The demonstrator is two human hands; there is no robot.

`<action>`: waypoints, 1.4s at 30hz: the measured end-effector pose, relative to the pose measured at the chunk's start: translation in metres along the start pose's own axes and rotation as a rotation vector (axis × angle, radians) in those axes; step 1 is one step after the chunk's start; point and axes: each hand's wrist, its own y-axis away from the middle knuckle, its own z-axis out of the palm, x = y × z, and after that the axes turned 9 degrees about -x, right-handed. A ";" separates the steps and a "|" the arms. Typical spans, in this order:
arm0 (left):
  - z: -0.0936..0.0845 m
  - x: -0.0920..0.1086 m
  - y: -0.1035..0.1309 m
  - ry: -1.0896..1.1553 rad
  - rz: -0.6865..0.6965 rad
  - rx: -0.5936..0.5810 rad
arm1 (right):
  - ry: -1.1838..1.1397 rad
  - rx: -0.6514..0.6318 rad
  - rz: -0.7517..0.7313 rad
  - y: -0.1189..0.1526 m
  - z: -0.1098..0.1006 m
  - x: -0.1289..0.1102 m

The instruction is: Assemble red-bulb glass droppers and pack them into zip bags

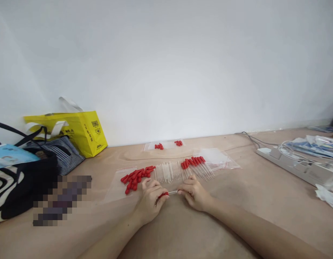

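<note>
My left hand [151,203] is closed round a red rubber dropper bulb [163,194], most of it hidden by the fingers. A clear thin dropper tube [172,192] runs level from the bulb's mouth to my right hand [195,194], whose fingertips pinch its other end. How deep the tube sits in the bulb I cannot tell. Beyond my left hand, loose red bulbs [135,178] lie heaped on a clear plastic bag [118,185]. A row of bare clear tubes [168,172] lies beside them. Behind my right hand, several droppers with red bulbs fitted [200,166] lie side by side.
Further back, a small bag [169,144] with red bulbs and tubes lies near the wall, and clear bags [217,158] lie to its right. A yellow bag [87,133] and a black bag [26,187] stand left. A power strip [296,165] with cables lies right.
</note>
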 end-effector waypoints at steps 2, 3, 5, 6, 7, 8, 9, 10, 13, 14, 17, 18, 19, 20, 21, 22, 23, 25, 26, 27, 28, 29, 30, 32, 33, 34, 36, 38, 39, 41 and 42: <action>0.000 0.000 0.000 -0.008 -0.002 -0.003 | 0.009 -0.024 0.000 0.000 -0.002 0.000; 0.000 0.000 0.000 -0.011 -0.008 0.000 | 0.025 -0.035 0.003 -0.001 -0.004 0.000; 0.000 0.000 0.000 -0.019 -0.019 0.004 | 0.089 -0.053 0.015 -0.003 -0.008 -0.002; -0.001 0.000 0.000 -0.024 -0.021 0.001 | 0.132 -0.060 0.020 -0.004 -0.011 -0.004; -0.002 0.000 -0.001 -0.028 -0.022 -0.004 | 0.173 -0.067 0.025 -0.005 -0.013 -0.004; -0.003 -0.001 -0.001 -0.033 -0.025 -0.009 | 0.209 -0.074 0.030 -0.006 -0.015 -0.005; -0.003 -0.002 0.000 -0.038 -0.036 -0.006 | 0.235 -0.077 0.043 -0.006 -0.017 -0.004; -0.004 -0.004 0.000 -0.044 -0.056 0.006 | 0.251 -0.073 0.071 -0.006 -0.019 -0.002; -0.005 -0.015 0.000 -0.074 -0.189 0.108 | 0.259 0.027 0.288 -0.004 -0.024 0.010; -0.004 -0.021 0.000 -0.090 -0.246 0.147 | 0.255 0.075 0.385 -0.003 -0.025 0.016; -0.003 -0.036 0.001 -0.141 -0.397 0.234 | 0.236 0.177 0.635 -0.001 -0.026 0.033; -0.003 -0.039 0.000 -0.157 -0.428 0.248 | 0.229 0.188 0.688 -0.002 -0.025 0.037; -0.003 -0.042 0.000 -0.173 -0.454 0.254 | 0.223 0.191 0.728 -0.002 -0.024 0.040; -0.003 -0.044 -0.001 -0.187 -0.476 0.254 | 0.219 0.189 0.765 -0.004 -0.023 0.041; -0.003 -0.045 -0.001 -0.200 -0.498 0.248 | 0.217 0.180 0.799 -0.005 -0.021 0.042; -0.004 -0.045 -0.002 -0.211 -0.522 0.239 | 0.216 0.168 0.832 -0.007 -0.020 0.042; -0.004 -0.044 -0.002 -0.224 -0.546 0.227 | 0.215 0.154 0.864 -0.009 -0.018 0.042; -0.004 -0.043 -0.003 -0.245 -0.590 0.202 | 0.217 0.123 0.916 -0.012 -0.016 0.041; -0.004 -0.042 -0.003 -0.255 -0.607 0.189 | 0.219 0.109 0.934 -0.013 -0.016 0.040; -0.004 -0.042 -0.003 -0.263 -0.621 0.177 | 0.223 0.099 0.946 -0.013 -0.016 0.040; -0.004 -0.041 -0.003 -0.272 -0.630 0.166 | 0.229 0.098 0.955 -0.014 -0.016 0.039; -0.004 -0.042 -0.003 -0.281 -0.635 0.159 | 0.237 0.104 0.955 -0.014 -0.017 0.038; -0.004 -0.042 -0.003 -0.292 -0.634 0.156 | 0.247 0.114 0.941 -0.014 -0.018 0.037; -0.004 -0.042 -0.003 -0.318 -0.630 0.162 | 0.267 0.132 0.877 -0.016 -0.019 0.032; -0.005 -0.043 -0.002 -0.332 -0.629 0.167 | 0.277 0.133 0.838 -0.018 -0.019 0.029; -0.006 -0.043 -0.002 -0.346 -0.629 0.173 | 0.288 0.124 0.803 -0.021 -0.019 0.026; -0.007 -0.045 -0.002 -0.373 -0.630 0.181 | 0.311 0.072 0.769 -0.029 -0.017 0.020; -0.007 -0.046 -0.002 -0.398 -0.621 0.186 | 0.339 -0.017 0.785 -0.038 -0.015 0.015; -0.007 -0.047 -0.002 -0.408 -0.616 0.188 | 0.356 -0.073 0.805 -0.043 -0.014 0.014; -0.006 -0.048 -0.002 -0.425 -0.611 0.189 | 0.390 -0.178 0.851 -0.052 -0.013 0.012; -0.006 -0.049 -0.002 -0.432 -0.611 0.189 | 0.402 -0.216 0.868 -0.056 -0.012 0.012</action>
